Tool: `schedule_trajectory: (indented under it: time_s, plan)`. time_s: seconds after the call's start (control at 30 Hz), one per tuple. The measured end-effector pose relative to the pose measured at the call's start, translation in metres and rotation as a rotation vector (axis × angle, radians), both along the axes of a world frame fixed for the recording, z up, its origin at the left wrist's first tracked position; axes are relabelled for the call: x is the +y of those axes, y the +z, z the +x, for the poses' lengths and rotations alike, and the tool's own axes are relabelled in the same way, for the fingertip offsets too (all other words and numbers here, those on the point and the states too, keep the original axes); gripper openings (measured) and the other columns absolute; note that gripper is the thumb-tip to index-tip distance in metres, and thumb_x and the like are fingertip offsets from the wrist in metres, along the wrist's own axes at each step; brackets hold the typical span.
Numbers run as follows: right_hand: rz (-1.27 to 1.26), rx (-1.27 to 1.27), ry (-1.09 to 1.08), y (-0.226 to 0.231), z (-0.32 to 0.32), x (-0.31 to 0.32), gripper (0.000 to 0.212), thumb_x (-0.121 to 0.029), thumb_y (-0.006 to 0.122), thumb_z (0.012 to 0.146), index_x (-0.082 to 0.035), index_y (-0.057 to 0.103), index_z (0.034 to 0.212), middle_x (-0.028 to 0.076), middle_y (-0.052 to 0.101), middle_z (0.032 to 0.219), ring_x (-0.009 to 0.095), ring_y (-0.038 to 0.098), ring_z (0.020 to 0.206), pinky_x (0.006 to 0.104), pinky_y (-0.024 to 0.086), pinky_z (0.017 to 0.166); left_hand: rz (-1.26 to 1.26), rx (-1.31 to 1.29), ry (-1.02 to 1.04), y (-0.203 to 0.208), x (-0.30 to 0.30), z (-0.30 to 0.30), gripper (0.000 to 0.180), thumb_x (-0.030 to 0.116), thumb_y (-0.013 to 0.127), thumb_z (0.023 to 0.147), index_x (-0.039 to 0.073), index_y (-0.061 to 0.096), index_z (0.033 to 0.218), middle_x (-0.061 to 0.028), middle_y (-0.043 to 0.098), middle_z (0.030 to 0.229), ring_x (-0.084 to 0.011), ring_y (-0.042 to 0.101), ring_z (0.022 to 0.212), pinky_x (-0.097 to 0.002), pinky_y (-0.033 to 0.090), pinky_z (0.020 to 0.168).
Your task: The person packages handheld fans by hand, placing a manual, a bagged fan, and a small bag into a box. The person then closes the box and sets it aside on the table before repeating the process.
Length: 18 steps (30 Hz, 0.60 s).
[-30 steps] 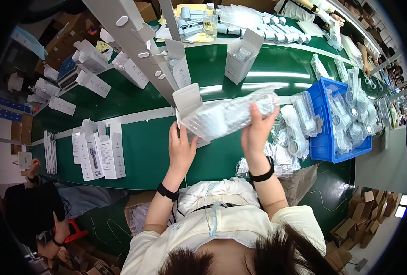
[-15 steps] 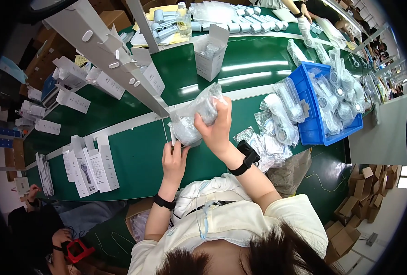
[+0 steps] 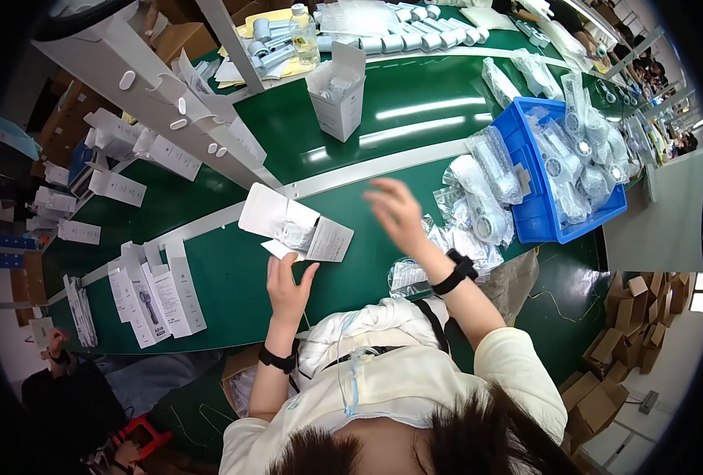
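Note:
An opened white carton [image 3: 331,241] lies tilted on the green table in front of me, its flaps spread toward the left. Inside its mouth sits a clear plastic bag [image 3: 294,234] whose contents I cannot make out. My left hand [image 3: 288,291] holds the carton at its near edge, fingers at the lower flap and thumb against the side. To the right, my right hand [image 3: 399,215] is in the air over the table, slightly blurred, fingers apart and holding nothing. Beside it lie several clear-bagged parts [image 3: 480,202] and small plastic packets [image 3: 408,275].
A blue bin [image 3: 538,207] full of bagged parts stands at the right. Another open white carton [image 3: 339,107] stands upright beyond the metal rail. Flattened cartons [image 3: 160,294] lie at the left, near a slanted metal post [image 3: 161,87]. A bottle [image 3: 304,38] is at the back.
The bagged item that my right hand held is now in the carton's mouth. My right hand has let go and moved right. My left hand stays at the carton.

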State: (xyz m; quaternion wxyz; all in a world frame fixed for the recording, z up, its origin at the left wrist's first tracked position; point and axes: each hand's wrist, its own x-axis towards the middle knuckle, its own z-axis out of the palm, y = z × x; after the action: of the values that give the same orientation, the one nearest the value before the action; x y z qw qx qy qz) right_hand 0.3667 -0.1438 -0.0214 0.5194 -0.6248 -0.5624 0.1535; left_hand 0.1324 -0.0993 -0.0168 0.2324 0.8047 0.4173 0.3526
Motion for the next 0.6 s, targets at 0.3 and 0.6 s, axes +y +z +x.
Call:
schedule_trajectory:
  time_s: [0.3,0.6]
  plan:
    - [-0.85,-1.132,-0.322,-0.093,0.178,-0.017,0.023,-0.009,0.051,0.074,-0.012,0.058,0.095,0.006,0.051,0.107,0.028,0.04,0.111,0.0603,0.025,0.092,0.167,0.082,-0.165,0.008,0.013,-0.001,0.038,0.014,0.075,0.061,0.003,0.049,0.087,-0.0107,0.049,0.075,-0.0283,0.048,0.075,-0.0352,0.041,0.064]
    - [-0.308,-0.69,-0.213,-0.008,0.142,0.003,0.013,-0.007,0.059,0.075,-0.006,0.05,0.083,0.006,0.053,0.086,0.018,0.049,0.093,0.0394,0.037,0.084,0.108,-0.013,-0.165,0.018,0.027,-0.021,0.037,0.016,0.076,0.06,0.005,0.053,0.087,-0.0121,0.047,0.092,-0.0281,0.05,0.081,-0.036,0.042,0.069]
